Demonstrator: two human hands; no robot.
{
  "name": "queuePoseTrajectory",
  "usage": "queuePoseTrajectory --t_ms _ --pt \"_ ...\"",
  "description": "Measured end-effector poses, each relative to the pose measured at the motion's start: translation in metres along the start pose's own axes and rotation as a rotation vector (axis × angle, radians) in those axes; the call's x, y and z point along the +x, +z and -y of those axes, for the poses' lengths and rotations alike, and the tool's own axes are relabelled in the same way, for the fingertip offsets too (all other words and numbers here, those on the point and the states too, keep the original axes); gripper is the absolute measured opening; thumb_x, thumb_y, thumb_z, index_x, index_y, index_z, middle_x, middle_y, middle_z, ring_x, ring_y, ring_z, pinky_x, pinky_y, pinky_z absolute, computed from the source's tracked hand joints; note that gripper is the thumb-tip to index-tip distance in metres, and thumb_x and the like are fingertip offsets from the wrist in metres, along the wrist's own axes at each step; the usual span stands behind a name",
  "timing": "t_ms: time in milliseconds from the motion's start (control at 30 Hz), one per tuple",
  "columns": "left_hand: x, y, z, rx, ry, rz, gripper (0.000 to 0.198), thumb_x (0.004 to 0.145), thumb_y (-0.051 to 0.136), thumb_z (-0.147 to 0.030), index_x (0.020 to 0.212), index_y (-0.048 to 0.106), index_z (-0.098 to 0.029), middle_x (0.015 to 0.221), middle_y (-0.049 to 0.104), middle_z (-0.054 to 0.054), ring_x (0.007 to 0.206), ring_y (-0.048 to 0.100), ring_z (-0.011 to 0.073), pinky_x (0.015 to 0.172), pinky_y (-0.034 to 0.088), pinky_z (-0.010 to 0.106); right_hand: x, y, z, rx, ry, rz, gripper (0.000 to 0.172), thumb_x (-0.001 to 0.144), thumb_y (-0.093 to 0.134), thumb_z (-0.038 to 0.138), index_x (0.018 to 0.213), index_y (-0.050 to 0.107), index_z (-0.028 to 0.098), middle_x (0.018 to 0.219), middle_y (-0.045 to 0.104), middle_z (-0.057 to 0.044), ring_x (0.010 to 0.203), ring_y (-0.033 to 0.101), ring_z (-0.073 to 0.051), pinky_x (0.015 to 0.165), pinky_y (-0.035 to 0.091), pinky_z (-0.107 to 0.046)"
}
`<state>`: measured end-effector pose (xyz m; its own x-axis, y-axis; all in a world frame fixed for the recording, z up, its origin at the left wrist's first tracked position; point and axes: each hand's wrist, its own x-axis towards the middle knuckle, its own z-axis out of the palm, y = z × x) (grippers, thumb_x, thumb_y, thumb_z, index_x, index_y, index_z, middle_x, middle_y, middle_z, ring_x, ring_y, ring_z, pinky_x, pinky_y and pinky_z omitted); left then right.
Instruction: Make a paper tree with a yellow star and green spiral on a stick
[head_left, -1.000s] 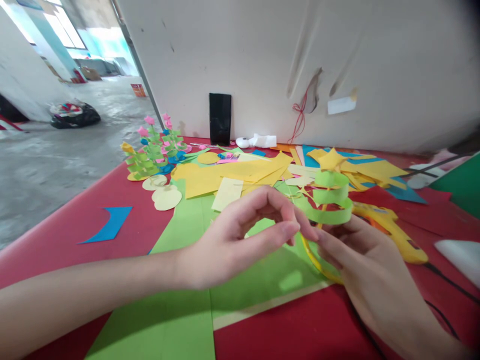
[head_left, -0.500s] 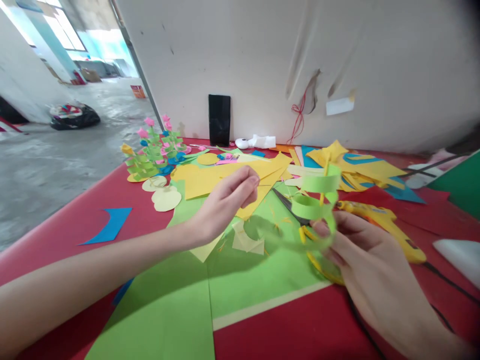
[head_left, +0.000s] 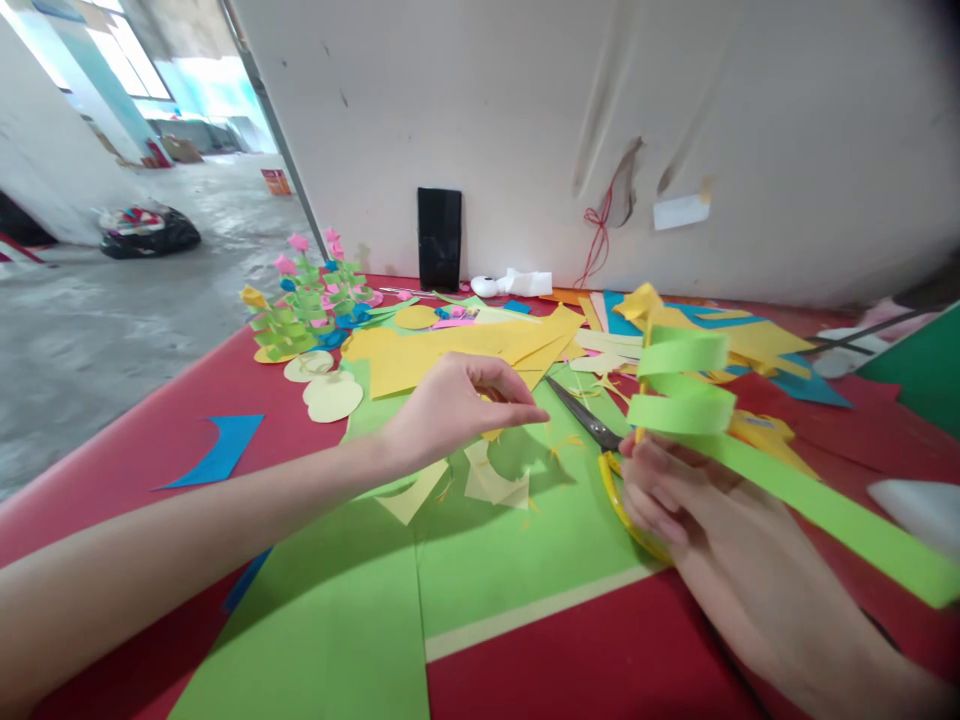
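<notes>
My right hand (head_left: 697,500) pinches the yellow stem of a paper flower near its lower end. A yellow paper star (head_left: 639,303) tops the flower. Wide loops of a light green paper strip (head_left: 679,412) surround the stem, and its long tail runs over my right hand to the lower right. My left hand (head_left: 472,405) hovers over the paper scraps, thumb and fingertips brought together with nothing visible in them. Scissors (head_left: 589,415) with yellow handles lie beneath my right hand, which partly hides them. Behind that hand rests a yellow glue gun (head_left: 765,435), mostly covered.
Finished paper flowers (head_left: 311,300) stand at the left back of the red table (head_left: 585,650). Yellow sheets (head_left: 420,355), cream scraps (head_left: 495,478) and green sheets (head_left: 330,610) cover the middle. A black phone (head_left: 439,240) leans on the wall behind an earbud (head_left: 484,287).
The strip's loose tail has swung from the front of the stem out to the right. My left hand has lowered slightly, its fist loosening into a fingertip pinch. The flower has turned.
</notes>
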<state>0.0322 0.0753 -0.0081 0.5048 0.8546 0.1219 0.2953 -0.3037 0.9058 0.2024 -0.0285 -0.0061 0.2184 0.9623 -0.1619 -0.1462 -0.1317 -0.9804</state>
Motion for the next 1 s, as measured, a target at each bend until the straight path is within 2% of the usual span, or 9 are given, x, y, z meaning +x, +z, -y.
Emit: queuePoseTrajectory --t_ms 167,233,267,333,433,600,767,900,1000 --pt "-0.005 0.004 -0.002 0.049 -0.023 0.068 0.041 0.081 0.053 -0.039 0.049 0.054 -0.013 0.046 0.053 -0.002 0.043 0.044 0.0064 0.045 0.034 0.02 0.002 -0.001 -0.011 0.202 0.119 0.093 0.035 0.068 0.073 0.037 0.053 0.047 0.019 0.049 0.03 0.007 0.044 0.022 -0.005 0.042 0.024 -0.02" --pt "-0.009 0.008 -0.004 -0.117 -0.029 0.115 0.025 0.082 0.054 -0.033 0.066 0.057 -0.014 0.061 0.059 -0.002 0.047 0.049 0.0063 0.048 0.039 0.019 0.003 0.0 -0.012 0.219 0.133 0.132 0.034 0.069 0.072 0.038 0.053 0.049 0.019 0.048 0.03 0.007 0.044 0.021 -0.005 0.043 0.024 -0.02" --pt "-0.011 0.011 -0.006 -0.205 -0.018 0.131 0.011 0.08 0.057 -0.027 0.081 0.058 -0.016 0.078 0.062 0.0 0.054 0.054 0.0069 0.051 0.043 0.019 0.002 0.001 -0.013 0.22 0.134 0.152 0.033 0.069 0.072 0.038 0.053 0.05 0.019 0.047 0.03 0.007 0.043 0.021 -0.005 0.043 0.023 -0.021" --pt "-0.015 0.016 -0.009 -0.296 0.02 0.185 0.022 0.076 0.061 -0.021 0.097 0.057 -0.019 0.103 0.059 0.002 0.073 0.057 0.0095 0.06 0.047 0.02 0.001 0.003 -0.012 0.218 0.132 0.184 0.032 0.068 0.072 0.038 0.053 0.051 0.019 0.047 0.03 0.007 0.043 0.02 -0.005 0.042 0.021 -0.023" --pt "-0.022 0.021 -0.014 -0.358 -0.017 0.253 0.016 0.075 0.063 -0.024 0.09 0.063 -0.016 0.101 0.06 0.004 0.084 0.056 0.013 0.065 0.046 0.021 -0.002 0.006 -0.01 0.229 0.128 0.226 0.031 0.062 0.076 0.038 0.054 0.053 0.019 0.05 0.032 0.007 0.043 0.018 -0.005 0.042 0.015 -0.025" --pt "-0.03 0.027 -0.016 -0.574 -0.175 0.236 0.02 0.071 0.068 -0.026 0.089 0.066 -0.017 0.084 0.063 0.001 0.074 0.056 0.0111 0.065 0.044 0.023 -0.004 0.008 -0.01 0.242 0.107 0.283 0.025 0.063 0.076 0.038 0.06 0.058 0.021 0.052 0.032 0.006 0.045 0.02 -0.005 0.042 0.013 -0.025" --pt "-0.034 0.03 -0.013 -0.719 -0.138 0.207 0.011 0.069 0.071 -0.022 0.079 0.07 -0.019 0.084 0.061 -0.001 0.08 0.056 0.0097 0.073 0.045 0.021 -0.005 0.007 -0.012 0.239 0.137 0.282 0.024 0.061 0.077 0.037 0.06 0.06 0.021 0.052 0.032 0.006 0.048 0.021 -0.006 0.042 0.018 -0.021" --pt "-0.037 0.03 -0.014 -0.755 -0.099 0.204 0.002 0.07 0.071 -0.018 0.072 0.071 -0.019 0.091 0.053 -0.002 0.081 0.053 0.0079 0.072 0.044 0.019 -0.005 0.007 -0.01 0.256 0.152 0.257 0.023 0.057 0.079 0.038 0.057 0.063 0.021 0.051 0.037 0.006 0.046 0.021 -0.005 0.039 0.021 -0.019" --pt "-0.04 0.03 -0.015 -0.756 -0.082 0.206 0.004 0.07 0.071 -0.018 0.072 0.072 -0.021 0.091 0.051 -0.002 0.082 0.051 0.0082 0.071 0.044 0.019 -0.006 0.006 -0.012 0.268 0.199 0.226 0.023 0.051 0.083 0.036 0.067 0.07 0.026 0.055 0.048 0.005 0.049 0.033 -0.006 0.043 0.033 -0.016"
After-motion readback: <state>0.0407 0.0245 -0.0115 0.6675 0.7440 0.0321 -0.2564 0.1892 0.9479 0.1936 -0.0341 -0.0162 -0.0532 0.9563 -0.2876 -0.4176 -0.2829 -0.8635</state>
